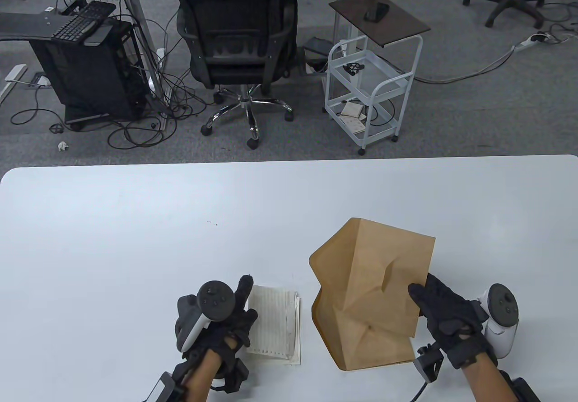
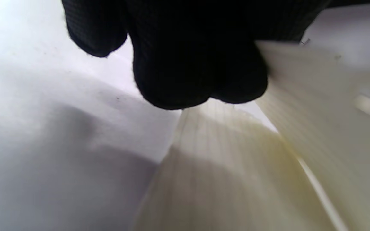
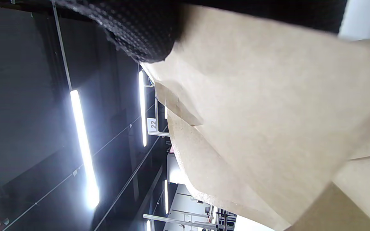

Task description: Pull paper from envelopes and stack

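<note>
The crumpled brown kraft-paper envelope (image 1: 375, 293) is at near right of the white table (image 1: 135, 239), lifted and tilted, with its lower end near or touching the tabletop (can't tell which). The right hand in a black sensor glove (image 1: 447, 318) grips it by the right edge, thumb on the upper face; the right wrist view shows one fingertip (image 3: 143, 35) pressed on the brown paper from the other side.

The stack of lined white paper sheets (image 1: 275, 325) lies flat at near centre, just left of the envelope. The left hand in a black sensor glove (image 1: 221, 320) rests on the stack's left edge, fingers curled down onto it. The left wrist view shows the fingertips (image 2: 201, 77) bunched at the paper's edge, with one sheet lifted at right. I can't tell whether they pinch it or just pin it.

Handling, my read:
- Envelope: light and thin, matte fibrous surface, so grip should be decent. It already has hard creases and a dent mid-face, so it buckles instead of staying flat. Best hold is the edge or a corner, away from the mouth (squeezing the middle would clamp anything still inside).
- Whether it still holds paper is not visible.
- Sheets: very light and floppy, ruled. The smooth table lets them slide, so pin the stack with flat fingers while adding to it.
- Stack edges are slightly fanned at the near right corner and will want squaring.
</note>
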A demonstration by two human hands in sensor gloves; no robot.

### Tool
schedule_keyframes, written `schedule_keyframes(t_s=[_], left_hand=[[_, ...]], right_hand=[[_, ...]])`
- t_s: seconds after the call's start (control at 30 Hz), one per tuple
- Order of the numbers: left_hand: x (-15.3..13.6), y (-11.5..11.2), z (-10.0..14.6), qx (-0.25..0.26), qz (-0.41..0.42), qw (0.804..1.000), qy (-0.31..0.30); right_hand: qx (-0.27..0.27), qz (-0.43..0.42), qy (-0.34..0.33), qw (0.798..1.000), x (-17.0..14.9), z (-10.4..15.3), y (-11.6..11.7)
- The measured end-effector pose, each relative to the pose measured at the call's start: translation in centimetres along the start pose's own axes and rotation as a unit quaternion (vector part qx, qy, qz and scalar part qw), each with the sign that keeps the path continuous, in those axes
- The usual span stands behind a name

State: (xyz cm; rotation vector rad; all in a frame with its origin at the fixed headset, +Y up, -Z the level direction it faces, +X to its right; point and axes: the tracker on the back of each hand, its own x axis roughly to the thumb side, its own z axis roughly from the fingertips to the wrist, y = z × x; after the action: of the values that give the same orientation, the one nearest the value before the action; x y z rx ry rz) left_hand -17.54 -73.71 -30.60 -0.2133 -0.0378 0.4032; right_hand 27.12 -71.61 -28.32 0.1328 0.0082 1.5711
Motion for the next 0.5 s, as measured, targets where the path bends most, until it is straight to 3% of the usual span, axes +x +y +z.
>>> schedule_keyframes(t_s=[0.13,0.33,0.5], left_hand=[[1.1,-1.0,-0.1,0.01,-0.099,0.995,-0.011],[2.8,-2.6,-0.1,0.006,-0.254,0.967,-0.015],[3.3,-2.7,0.1,-0.011,-0.261,0.965,0.003]], right_hand=[[0.0,0.006,0.001,1.0,-0.1,0.0,0.0],[0.004,0.015,0.001,1.0,-0.3,-0.1,0.2],[0.008,0.022,0.004,1.0,-0.5,-0.2,0.4]])
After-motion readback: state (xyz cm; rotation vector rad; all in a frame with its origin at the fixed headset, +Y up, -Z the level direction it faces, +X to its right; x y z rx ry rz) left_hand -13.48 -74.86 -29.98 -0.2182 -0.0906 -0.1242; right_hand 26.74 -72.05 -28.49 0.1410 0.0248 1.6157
